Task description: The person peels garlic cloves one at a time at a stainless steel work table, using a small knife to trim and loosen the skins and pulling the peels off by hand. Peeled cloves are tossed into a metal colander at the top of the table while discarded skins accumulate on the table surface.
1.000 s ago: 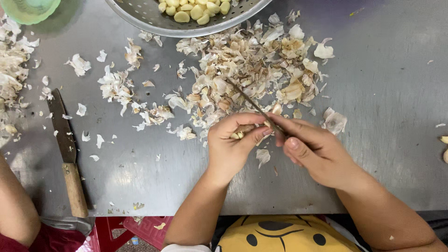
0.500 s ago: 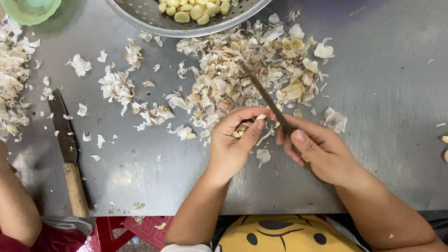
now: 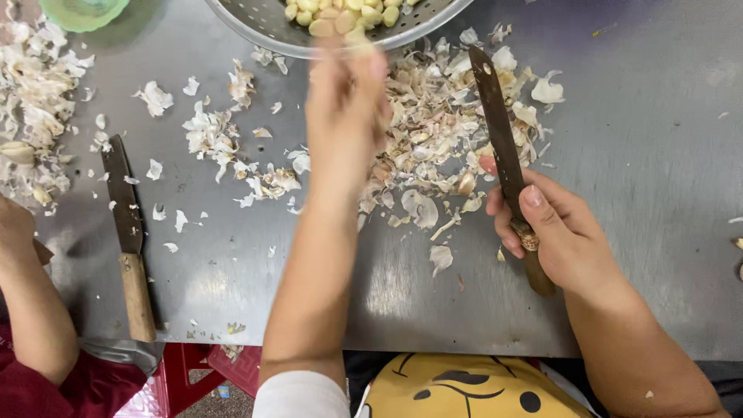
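Note:
My left hand (image 3: 346,101) is stretched forward over the steel table, blurred, right at the rim of the metal colander (image 3: 267,35) that holds several peeled garlic cloves (image 3: 340,11). A pale clove shows at its fingertips; whether the fingers still grip it I cannot tell. My right hand (image 3: 559,232) is closed on the wooden handle of a knife (image 3: 499,139), whose dark blade points away over a pile of garlic skins (image 3: 433,147).
A second wooden-handled knife (image 3: 128,232) lies on the table (image 3: 658,170) at the left. Another person's arm (image 3: 31,310) rests at the left edge beside more skins (image 3: 35,116). A green bowl (image 3: 81,11) stands at the back left.
My left hand has left the knife and reached forward to the colander with a clove. My right hand has drawn right, lifting the blade upright.

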